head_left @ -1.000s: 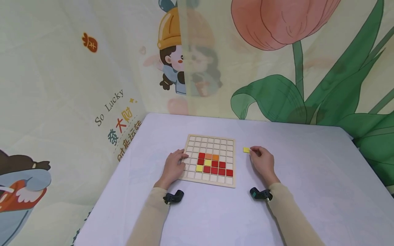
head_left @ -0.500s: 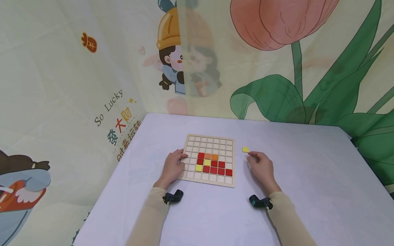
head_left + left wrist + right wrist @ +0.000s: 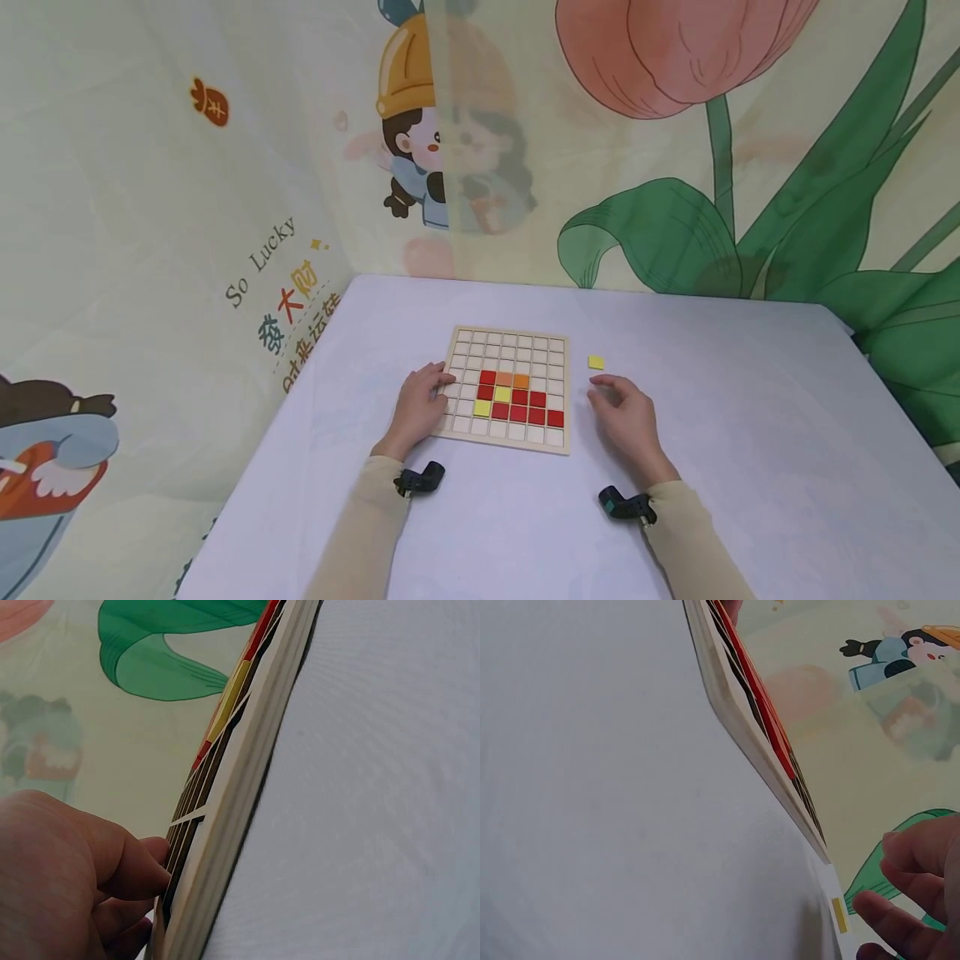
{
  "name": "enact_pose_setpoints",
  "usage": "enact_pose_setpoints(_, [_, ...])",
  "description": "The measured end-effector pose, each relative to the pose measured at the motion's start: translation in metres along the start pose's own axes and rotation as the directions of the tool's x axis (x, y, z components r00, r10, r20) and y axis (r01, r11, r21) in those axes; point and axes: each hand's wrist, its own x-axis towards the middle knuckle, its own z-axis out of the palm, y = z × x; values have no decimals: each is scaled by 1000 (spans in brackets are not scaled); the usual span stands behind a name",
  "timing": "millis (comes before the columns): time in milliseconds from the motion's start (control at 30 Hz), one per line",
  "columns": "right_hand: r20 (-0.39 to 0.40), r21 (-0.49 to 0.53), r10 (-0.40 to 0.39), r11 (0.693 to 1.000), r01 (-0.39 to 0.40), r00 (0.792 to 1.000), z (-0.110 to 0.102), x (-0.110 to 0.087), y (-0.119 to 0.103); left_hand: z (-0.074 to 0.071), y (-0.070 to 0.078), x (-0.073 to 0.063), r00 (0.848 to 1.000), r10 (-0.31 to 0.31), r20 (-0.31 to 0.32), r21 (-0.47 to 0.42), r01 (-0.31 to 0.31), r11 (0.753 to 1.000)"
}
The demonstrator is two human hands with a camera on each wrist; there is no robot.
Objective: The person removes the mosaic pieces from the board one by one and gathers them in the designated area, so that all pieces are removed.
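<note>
A wooden grid board [image 3: 468, 352] lies on the table with red, orange and yellow square tiles in some of its cells. My left hand [image 3: 417, 408] rests at the board's left edge, its fingertips and thumb on the rim; the left wrist view has the thumb [image 3: 135, 870] at the frame. To the right of the board, my right hand [image 3: 625, 417] hovers low with thumb and fingers spread apart, holding nothing. Just beyond its fingertips a loose yellow tile [image 3: 596, 362] lies flat on the cloth, seen edge-on as a yellow strip [image 3: 840, 915] in the right wrist view.
A white cloth covers the table [image 3: 735, 417]. Printed curtains [image 3: 510, 242] hang behind it and along its left side. Each wrist carries a black camera mount, the left mount [image 3: 422, 478] below the board and the right mount [image 3: 628, 505] nearer the front.
My right hand has drawn away from the loose yellow tile, leftward and toward me, and its fingers have spread. The left hand stays at the board's edge. The view has shifted slightly.
</note>
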Motion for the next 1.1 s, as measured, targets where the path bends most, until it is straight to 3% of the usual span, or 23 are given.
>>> enact_pose_setpoints(133, [38, -22, 12, 1000, -11, 999, 1, -6, -4, 1, -2, -1, 1000, -7, 7, 0, 7, 1000])
enact_pose_setpoints(500, [82, -44, -46, 998, 50, 996, 6, -15, -11, 1, -2, -1, 1000, -2, 6, -5, 2, 1000])
enact_pose_setpoints(833, [74, -116, -160, 979, 168, 984, 18, -18, -10, 0, -1, 0, 1000, -1, 4, -11, 2, 1000])
enact_pose_setpoints(1100, [136, -112, -156, 979, 172, 978, 20, -19, -8, -1, -2, 1, 1000, 1, 8, -10, -1, 1000])
